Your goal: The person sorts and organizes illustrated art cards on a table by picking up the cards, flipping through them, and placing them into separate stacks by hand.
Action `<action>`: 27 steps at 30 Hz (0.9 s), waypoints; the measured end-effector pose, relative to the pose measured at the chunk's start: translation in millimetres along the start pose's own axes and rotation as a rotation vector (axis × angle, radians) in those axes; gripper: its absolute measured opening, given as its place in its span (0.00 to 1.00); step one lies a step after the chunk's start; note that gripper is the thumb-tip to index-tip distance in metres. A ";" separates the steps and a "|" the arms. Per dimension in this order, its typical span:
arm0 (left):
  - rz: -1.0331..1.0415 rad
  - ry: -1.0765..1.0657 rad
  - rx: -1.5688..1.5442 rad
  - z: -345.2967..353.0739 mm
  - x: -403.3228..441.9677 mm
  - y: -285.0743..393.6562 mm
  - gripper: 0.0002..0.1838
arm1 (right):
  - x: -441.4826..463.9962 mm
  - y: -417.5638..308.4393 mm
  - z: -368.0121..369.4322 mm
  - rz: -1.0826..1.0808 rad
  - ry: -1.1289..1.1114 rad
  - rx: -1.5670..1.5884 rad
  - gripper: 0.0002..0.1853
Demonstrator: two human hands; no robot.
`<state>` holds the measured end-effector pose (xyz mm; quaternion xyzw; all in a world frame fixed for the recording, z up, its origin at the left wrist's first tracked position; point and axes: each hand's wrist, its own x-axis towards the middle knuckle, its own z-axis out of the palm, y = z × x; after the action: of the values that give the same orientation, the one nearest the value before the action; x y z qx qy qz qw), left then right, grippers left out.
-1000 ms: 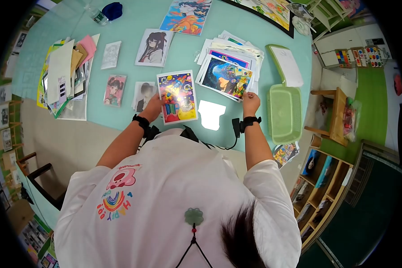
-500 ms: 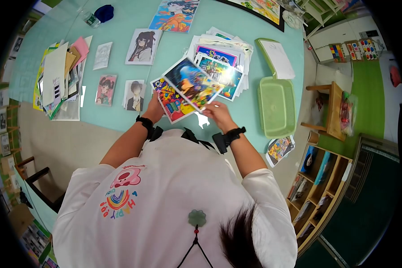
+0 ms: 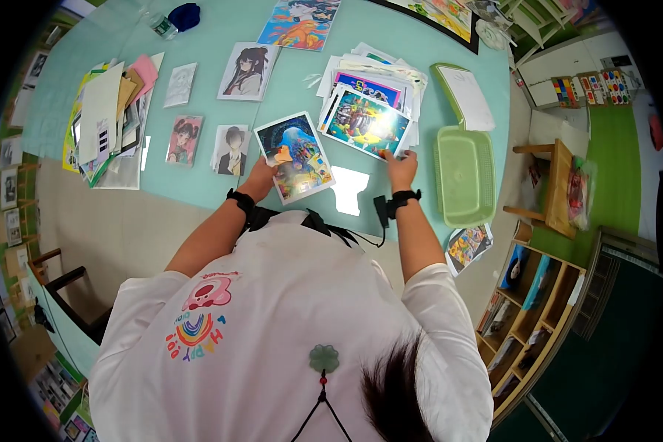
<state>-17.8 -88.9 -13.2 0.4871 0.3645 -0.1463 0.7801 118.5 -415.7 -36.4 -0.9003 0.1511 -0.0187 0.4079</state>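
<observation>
My left hand (image 3: 258,180) is closed on the left edge of a dark blue and yellow picture (image 3: 296,158), tilted slightly over the table's near edge. Any sheets under that picture are hidden. To the right, my right hand (image 3: 401,171) pinches the lower right corner of a teal underwater picture (image 3: 366,124), which lies on a loose pile of sheets (image 3: 414,85). Left of my left hand, a picture of a figure in a dark jacket (image 3: 232,151) lies on the table, with a picture of a long-haired figure (image 3: 247,71) above it.
A green basket (image 3: 465,177) with its lid (image 3: 443,81) stands at the right. A stack of papers and folders (image 3: 99,110) lies far left, near a pink portrait (image 3: 184,140) and a pale sketch (image 3: 180,85). A bottle (image 3: 162,27) and framed picture (image 3: 449,18) are farther back.
The dark blue picture has gone from the right pile to my left hand, covering the rocket picture there. My right hand has returned to the pile and taken hold of the teal picture.
</observation>
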 end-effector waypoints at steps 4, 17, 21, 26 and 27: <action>0.010 -0.028 0.018 1.7 -14.7 6.2 0.22 | 19.1 19.2 -5.7 0.282 -0.234 0.324 0.13; 0.047 -0.114 -0.131 -12.4 -12.6 -10.2 0.17 | 15.2 17.8 36.2 0.308 -0.015 0.254 0.26; -0.003 -0.039 -0.162 -15.9 -11.0 -10.2 0.16 | 1.9 -5.3 18.9 0.137 0.038 -0.009 0.17; 0.068 -0.052 -0.040 -12.8 -7.6 -14.4 0.18 | -2.6 7.2 -12.4 -0.010 0.160 0.134 0.10; 0.056 -0.056 -0.061 -9.9 -11.6 -9.8 0.19 | -5.6 5.3 -19.8 -0.034 0.207 0.150 0.09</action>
<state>-35.8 -86.5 -13.9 0.4687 0.3332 -0.1267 0.8082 108.8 -431.8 -26.6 -0.8629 0.1750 -0.1295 0.4561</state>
